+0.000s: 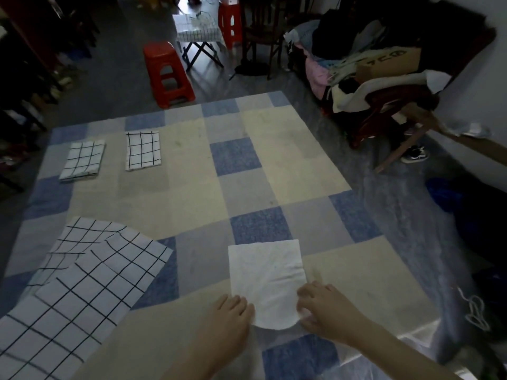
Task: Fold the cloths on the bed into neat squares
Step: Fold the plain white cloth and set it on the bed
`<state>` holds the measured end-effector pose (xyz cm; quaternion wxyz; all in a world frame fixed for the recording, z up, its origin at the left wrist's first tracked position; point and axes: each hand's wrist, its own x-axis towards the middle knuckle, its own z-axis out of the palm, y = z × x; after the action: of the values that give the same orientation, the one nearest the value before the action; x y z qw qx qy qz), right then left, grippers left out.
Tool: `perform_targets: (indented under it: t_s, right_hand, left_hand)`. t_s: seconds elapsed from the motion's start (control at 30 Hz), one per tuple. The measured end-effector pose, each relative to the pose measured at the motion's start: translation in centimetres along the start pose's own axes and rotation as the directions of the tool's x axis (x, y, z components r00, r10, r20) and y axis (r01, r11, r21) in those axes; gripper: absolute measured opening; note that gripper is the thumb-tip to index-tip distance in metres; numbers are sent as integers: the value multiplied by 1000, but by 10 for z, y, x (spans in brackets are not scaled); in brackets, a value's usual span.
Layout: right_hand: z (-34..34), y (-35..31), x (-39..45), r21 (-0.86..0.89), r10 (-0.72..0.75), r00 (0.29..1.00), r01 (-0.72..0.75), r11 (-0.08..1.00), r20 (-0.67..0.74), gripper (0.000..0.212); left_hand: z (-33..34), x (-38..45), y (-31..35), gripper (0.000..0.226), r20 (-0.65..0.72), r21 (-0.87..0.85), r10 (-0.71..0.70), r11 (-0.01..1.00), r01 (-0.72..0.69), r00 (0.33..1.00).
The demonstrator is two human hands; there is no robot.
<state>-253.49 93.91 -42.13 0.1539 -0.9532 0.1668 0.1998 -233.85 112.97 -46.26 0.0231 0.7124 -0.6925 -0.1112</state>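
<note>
The plain white cloth lies flat on the checked bed cover, at the near edge, directly between the two hands. The left hand rests at the cloth's near left edge, fingers extended and close together, touching the fabric. The right hand sits at the near right corner with fingers curled onto the cloth; whether it actually pinches the fabric cannot be told.

Count of cloths on the bed: four. One plain white. One large grid-pattern cloth, unfolded and rumpled, at the near left. Two grid-pattern cloths already folded, the left folded cloth and the right folded cloth, side by side and apart, at the far left.

Two red stools stand on the floor beyond the bed.
</note>
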Motion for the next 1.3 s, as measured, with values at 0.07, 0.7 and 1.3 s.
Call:
perform_targets:
  t_s: [0.07, 0.7, 1.3]
  right_hand:
    - [2, -3, 0, 11, -3, 1000, 3, 1000, -11, 45]
    - [1, 17, 21, 548, 478, 844, -287, 786, -244, 13]
    - [-32, 47, 104, 650, 583, 791, -346, 676, -185, 20]
  left_hand:
    - [-6, 1, -2, 36, 19, -36, -1, 999, 2, 1000]
    - [-24, 34, -30, 15, 74, -692, -552, 572, 441, 831]
    - [-31, 90, -76, 16, 119, -653, -648, 519, 551, 752]
